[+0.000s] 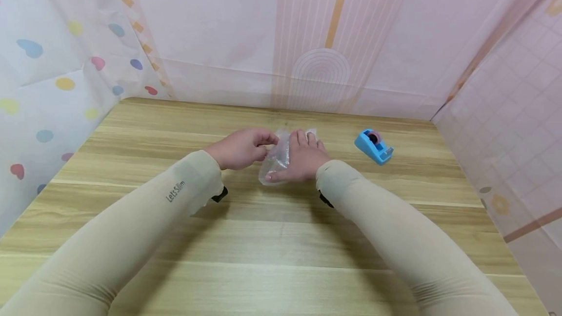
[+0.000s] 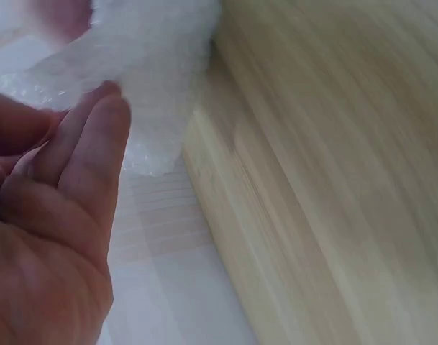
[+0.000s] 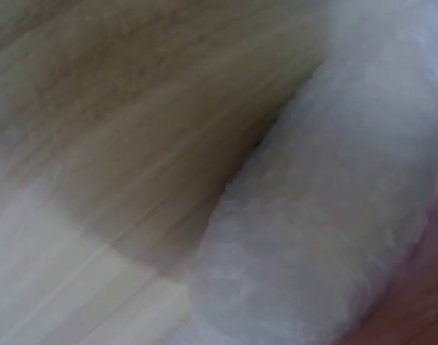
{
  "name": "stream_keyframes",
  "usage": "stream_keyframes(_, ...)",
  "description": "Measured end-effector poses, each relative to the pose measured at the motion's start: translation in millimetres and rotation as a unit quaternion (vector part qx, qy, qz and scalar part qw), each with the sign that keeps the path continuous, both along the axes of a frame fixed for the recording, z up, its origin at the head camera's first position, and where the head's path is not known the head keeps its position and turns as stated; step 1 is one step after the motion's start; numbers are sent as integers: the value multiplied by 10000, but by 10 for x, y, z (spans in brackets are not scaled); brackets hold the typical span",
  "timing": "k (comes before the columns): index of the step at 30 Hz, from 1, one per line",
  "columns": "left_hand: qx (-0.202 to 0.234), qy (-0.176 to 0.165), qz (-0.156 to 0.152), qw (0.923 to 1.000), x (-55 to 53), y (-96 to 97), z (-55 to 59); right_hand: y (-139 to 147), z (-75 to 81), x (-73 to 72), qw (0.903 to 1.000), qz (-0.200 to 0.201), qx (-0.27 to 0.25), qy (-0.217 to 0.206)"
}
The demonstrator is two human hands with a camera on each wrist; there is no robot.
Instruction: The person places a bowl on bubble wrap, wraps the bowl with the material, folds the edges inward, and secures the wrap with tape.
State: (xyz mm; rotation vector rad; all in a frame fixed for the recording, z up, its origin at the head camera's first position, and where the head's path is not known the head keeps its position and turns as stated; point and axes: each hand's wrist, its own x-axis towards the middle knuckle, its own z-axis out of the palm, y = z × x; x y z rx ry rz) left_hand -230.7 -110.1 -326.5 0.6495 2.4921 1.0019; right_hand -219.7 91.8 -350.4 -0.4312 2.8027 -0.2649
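Note:
A piece of clear bubble wrap (image 1: 278, 161) lies folded over on the wooden table, between the two hands. At its left edge my left hand (image 1: 240, 149) pinches the wrap between thumb and fingers; the left wrist view shows those fingers (image 2: 96, 136) against the bubble wrap (image 2: 161, 86). My right hand (image 1: 303, 157) lies flat on top, fingers spread and pointing away, the thumb stretched toward the near edge of the wrap. In the right wrist view the bubble wrap (image 3: 312, 215) forms a rounded bulge beside the palm. Whether anything is inside cannot be made out.
To the right of the hands stands a blue tape dispenser (image 1: 374, 146) with a pinkish roll on it. The wood-grain table (image 1: 281, 243) runs back to a patterned wall covering (image 1: 210, 23), with more covering at both sides.

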Motion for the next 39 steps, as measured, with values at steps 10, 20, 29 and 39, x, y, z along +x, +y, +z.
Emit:
stream_keyframes(10,-713,1050,-267,9915,-12,68,-79,157,102,-78,9943,315,-834,-590)
stream_keyframes(20,-1363,2117,-895,9636,-14,128,-187,283,136,-86,9825,94,-1537,-1045)
stream_keyframes(29,-1876,2426,-960,9470,-18,140,-291,332,91,-77,9839,307,-1476,-963)
stream_keyframes(39,-2019,1960,-1194,9521,1,190,-335,343,46,-51,9835,511,-1427,-983)
